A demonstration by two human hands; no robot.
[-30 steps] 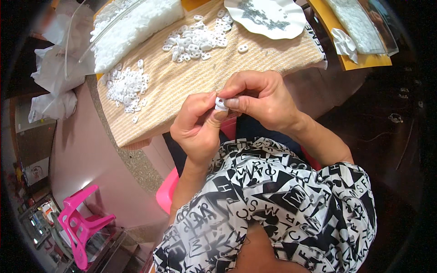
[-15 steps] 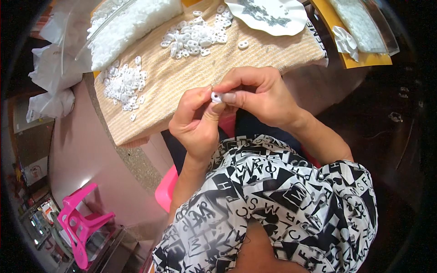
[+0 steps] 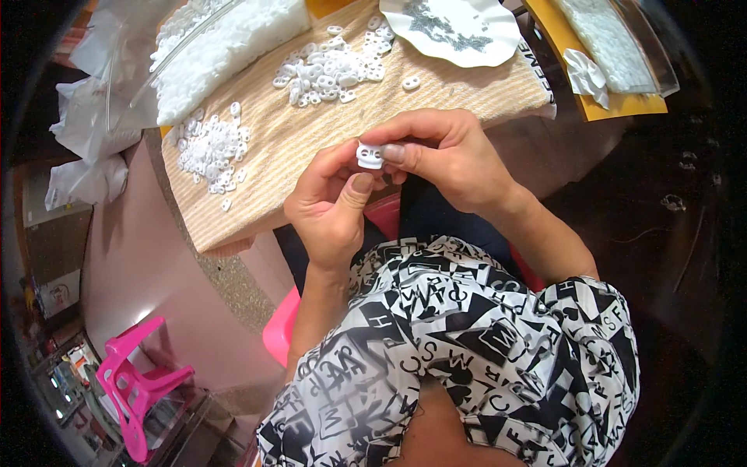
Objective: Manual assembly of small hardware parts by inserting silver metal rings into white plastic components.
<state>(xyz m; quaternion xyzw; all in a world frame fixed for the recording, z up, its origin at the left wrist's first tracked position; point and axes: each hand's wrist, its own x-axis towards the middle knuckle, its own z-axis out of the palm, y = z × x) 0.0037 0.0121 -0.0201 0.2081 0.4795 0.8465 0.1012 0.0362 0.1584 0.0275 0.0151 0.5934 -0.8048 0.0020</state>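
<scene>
A small white two-hole plastic cord lock (image 3: 369, 156) is held up between my hands, just off the table's near edge. My right hand (image 3: 443, 159) pinches its right side between thumb and index finger. Curled fingers of my left hand (image 3: 331, 191) meet its left side and lie behind it, while that thumb stands a little off below. Part of the fingertips behind the cord lock is hidden. Beyond my hands, loose white cord-lock parts lie in a two-hole pile (image 3: 331, 70) and a pile of smaller pieces (image 3: 210, 148). One lone piece (image 3: 411, 82) sits apart.
A striped cloth (image 3: 272, 179) covers the table. At the far side stand a bulging bag of white parts (image 3: 233, 58) and a wavy white plate (image 3: 498, 54) with small dark springs. Another filled bag (image 3: 607, 47) lies at far right. A pink stool (image 3: 144, 381) stands lower left.
My left thumb has come away from the cord lock and moved down. The cord lock has turned, so that both its holes now show.
</scene>
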